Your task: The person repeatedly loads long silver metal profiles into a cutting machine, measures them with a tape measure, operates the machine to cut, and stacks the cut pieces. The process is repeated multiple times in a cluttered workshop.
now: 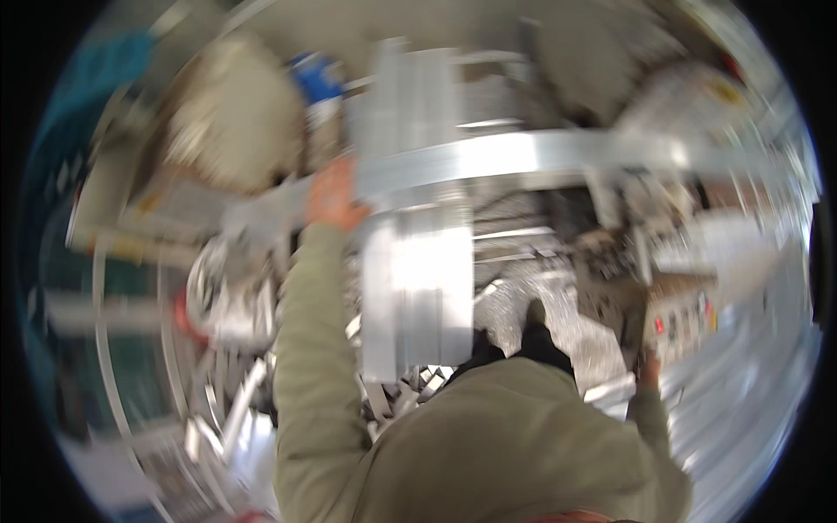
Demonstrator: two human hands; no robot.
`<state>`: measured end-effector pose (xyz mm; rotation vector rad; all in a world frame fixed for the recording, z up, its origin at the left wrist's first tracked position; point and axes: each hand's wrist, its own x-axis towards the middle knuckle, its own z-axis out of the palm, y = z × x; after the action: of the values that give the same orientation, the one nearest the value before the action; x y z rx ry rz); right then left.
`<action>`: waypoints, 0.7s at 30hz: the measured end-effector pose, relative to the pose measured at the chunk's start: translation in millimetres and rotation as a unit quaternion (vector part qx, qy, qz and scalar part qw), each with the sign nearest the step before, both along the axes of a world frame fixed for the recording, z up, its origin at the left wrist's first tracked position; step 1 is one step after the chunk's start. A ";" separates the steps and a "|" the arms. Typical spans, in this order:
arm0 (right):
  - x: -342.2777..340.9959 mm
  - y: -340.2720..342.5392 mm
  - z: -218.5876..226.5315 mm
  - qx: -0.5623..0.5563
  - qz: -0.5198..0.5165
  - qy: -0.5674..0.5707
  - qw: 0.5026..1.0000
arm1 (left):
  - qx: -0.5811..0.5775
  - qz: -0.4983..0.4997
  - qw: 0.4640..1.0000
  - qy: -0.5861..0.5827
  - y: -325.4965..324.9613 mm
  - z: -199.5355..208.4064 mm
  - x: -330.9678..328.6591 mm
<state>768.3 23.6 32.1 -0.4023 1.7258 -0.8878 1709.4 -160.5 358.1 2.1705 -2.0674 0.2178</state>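
Note:
A long, shiny metal profile (pixel 523 155) runs crosswise in front of me, over a stack of flat metal profiles (pixel 418 283) that points away from me. At its left end my left hand (pixel 334 196) grips it, fingers over the top and thumb on the near side. Motion smears that hand. Low on the right, my right hand (pixel 648 370) is beside a control panel (pixel 684 321) with small buttons and a red light. Its fingers are too small and blurred to read, and any hold is hidden.
Metal offcuts (pixel 240 410) lie in a heap at the lower left. Beyond my left hand are a large pale sack (pixel 235 118) and a blue-and-white container (pixel 318 83). More long metal profiles (pixel 741 383) fill the right side. My feet (pixel 536 327) stand near silvery sheeting (pixel 527 292).

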 end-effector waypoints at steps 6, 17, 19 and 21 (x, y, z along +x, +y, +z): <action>66.4 -4.7 46.6 0.097 -0.013 0.051 0.994 | 0.007 0.040 0.999 0.016 22.1 8.9 -4.3; 15.3 -23.7 62.6 -0.172 0.591 0.415 0.670 | -0.068 0.163 0.979 -0.106 9.1 -24.6 -58.9; -19.4 -9.8 30.4 -0.157 0.593 0.479 0.627 | -0.086 0.109 0.990 -0.026 -11.1 -28.6 -110.8; -67.1 20.5 4.2 0.005 0.630 0.535 0.563 | -0.003 -0.004 0.996 0.092 -55.4 -13.9 -189.7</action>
<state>701.2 44.1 36.3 -2.1545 1.7122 0.6533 1519.8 -215.8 344.3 2.0914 -1.9720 0.0231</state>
